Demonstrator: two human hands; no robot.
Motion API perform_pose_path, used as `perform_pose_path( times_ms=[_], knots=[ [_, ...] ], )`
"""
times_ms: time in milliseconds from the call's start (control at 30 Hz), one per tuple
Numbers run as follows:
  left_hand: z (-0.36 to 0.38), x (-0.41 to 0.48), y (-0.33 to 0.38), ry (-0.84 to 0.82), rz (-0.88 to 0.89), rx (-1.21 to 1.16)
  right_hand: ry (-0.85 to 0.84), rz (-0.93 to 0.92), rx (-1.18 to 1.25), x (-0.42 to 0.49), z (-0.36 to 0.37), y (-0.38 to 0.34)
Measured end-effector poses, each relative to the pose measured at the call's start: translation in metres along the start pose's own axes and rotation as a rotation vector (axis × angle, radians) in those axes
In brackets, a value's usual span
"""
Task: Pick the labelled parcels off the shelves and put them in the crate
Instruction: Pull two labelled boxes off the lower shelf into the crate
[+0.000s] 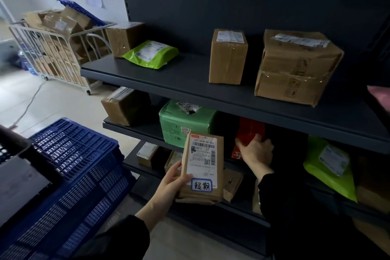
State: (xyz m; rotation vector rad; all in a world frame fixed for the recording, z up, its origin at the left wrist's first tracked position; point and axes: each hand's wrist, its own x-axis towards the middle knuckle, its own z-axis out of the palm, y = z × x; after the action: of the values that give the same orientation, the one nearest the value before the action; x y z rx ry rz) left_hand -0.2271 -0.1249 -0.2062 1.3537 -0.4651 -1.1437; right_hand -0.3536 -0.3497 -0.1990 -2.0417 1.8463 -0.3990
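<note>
My left hand (171, 183) grips a flat brown parcel (202, 164) upright in front of the shelves; it bears a white shipping label and a blue-edged handwritten sticker. My right hand (256, 151) reaches into the second shelf, fingers curled on the edge of a red parcel (250, 131) standing there. The blue slatted crate (71, 167) sits at lower left, beside the shelf unit. A green wrapped parcel (185, 122) with a handwritten tag stands left of the red one.
The top shelf (190, 82) carries three brown boxes (229, 57) and a lime mailer (150, 54). Another lime mailer (331, 164) lies on the second shelf at right, small boxes lower down. A white cage trolley (52, 48) full of boxes stands at far left.
</note>
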Motion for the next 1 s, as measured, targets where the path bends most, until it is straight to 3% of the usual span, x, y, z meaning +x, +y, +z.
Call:
perform_pose_path(
  times_ms=[167,300,433,500,600,800,933,1000],
  knots=[
    [-0.004,0.007,-0.004,0.001,-0.015,0.01,-0.115,0.088,-0.129,0.019,0.009,-0.019],
    [-0.002,0.011,-0.007,0.0,-0.022,0.002,-0.095,0.116,-0.018,0.012,-0.001,-0.003],
    [0.002,0.014,-0.014,-0.03,-0.04,-0.002,-0.104,0.161,0.592,-0.022,-0.009,0.033],
    [0.006,0.016,-0.018,-0.039,-0.048,-0.007,-0.134,0.27,0.909,-0.041,-0.009,0.052],
    [0.011,0.019,-0.024,-0.052,-0.05,-0.009,-0.14,0.453,1.142,-0.049,-0.009,0.072],
    [0.015,0.023,-0.032,-0.054,-0.069,-0.035,-0.073,0.388,0.9,-0.043,-0.019,0.086],
    [0.014,0.026,-0.034,-0.053,-0.088,-0.013,0.089,0.165,0.288,-0.044,-0.024,0.073],
    [0.014,0.028,-0.036,-0.05,-0.096,-0.013,0.068,0.051,0.003,-0.046,-0.024,0.059]
  ],
)
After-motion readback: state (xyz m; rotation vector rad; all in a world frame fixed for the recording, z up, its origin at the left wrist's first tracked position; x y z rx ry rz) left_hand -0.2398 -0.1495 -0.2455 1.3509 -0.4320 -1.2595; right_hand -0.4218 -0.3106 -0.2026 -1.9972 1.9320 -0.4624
